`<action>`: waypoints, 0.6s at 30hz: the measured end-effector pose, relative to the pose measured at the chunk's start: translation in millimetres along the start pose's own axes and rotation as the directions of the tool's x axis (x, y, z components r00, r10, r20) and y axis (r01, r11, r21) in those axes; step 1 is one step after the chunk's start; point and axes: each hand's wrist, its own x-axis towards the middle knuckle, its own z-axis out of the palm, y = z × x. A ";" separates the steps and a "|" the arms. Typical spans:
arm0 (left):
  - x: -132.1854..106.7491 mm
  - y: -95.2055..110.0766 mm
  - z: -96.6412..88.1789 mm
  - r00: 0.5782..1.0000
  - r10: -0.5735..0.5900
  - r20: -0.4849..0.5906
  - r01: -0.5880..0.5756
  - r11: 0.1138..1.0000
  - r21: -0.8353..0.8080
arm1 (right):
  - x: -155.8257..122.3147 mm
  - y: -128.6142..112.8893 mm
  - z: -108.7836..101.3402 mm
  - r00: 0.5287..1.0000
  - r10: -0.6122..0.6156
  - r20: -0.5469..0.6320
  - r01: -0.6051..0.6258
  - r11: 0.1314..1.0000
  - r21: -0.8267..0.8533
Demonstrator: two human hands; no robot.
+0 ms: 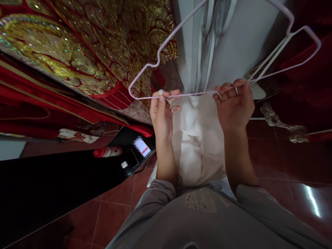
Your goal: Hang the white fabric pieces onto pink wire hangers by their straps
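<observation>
I hold a thin white wire hanger [181, 24] up in front of me by its bottom bar. My left hand [163, 112] is closed, pinching the bar and a white strap near the hanger's left end. My right hand [234, 103] curls its fingers round the bar and white straps further right. A white garment [198, 138] hangs down between my forearms, below the bar.
Red garments with heavy gold embroidery [77, 52] hang at the left. A black table [64, 176] below them carries a red and white bottle [107, 151] and a phone [142, 146]. Dark red fabric [306, 86] hangs at the right. The floor is red-brown tile [285, 162].
</observation>
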 end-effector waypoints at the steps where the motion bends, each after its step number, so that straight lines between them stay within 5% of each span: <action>1: 0.0 -0.5 1.4 1.000 0.004 -0.009 -0.004 1.000 0.006 | -1.6 -1.9 -0.9 1.000 0.014 -0.002 -0.014 1.000 -0.012; 4: 1.3 -0.1 2.3 0.999 0.021 -0.037 -0.020 0.999 0.035 | -9.2 -10.5 -5.7 0.999 0.022 -0.023 -0.024 0.996 -0.085; 6: 2.5 0.6 1.6 0.999 0.024 -0.043 -0.021 0.998 0.055 | -12.7 -16.4 -11.5 0.975 -0.138 -0.173 0.113 0.982 -0.149; 8: 3.3 0.6 1.4 0.999 0.026 -0.045 -0.024 0.998 0.052 | -12.5 -20.6 -19.3 0.862 -0.368 -0.349 0.302 0.925 -0.230; 10: 3.6 -0.3 2.1 0.999 0.033 -0.038 -0.032 0.999 0.022 | -9.2 -22.6 -27.9 0.779 -0.494 -0.387 0.395 0.865 -0.310; 15: 2.0 -1.7 6.4 0.996 0.063 -0.056 -0.066 0.997 -0.050 | -2.6 -19.5 -37.3 0.917 -0.375 -0.138 0.302 0.876 -0.375; 18: 1.0 0.3 7.7 0.996 0.056 -0.066 -0.058 0.998 -0.031 | -2.0 -16.6 -34.2 0.929 -0.363 -0.072 0.316 0.880 -0.355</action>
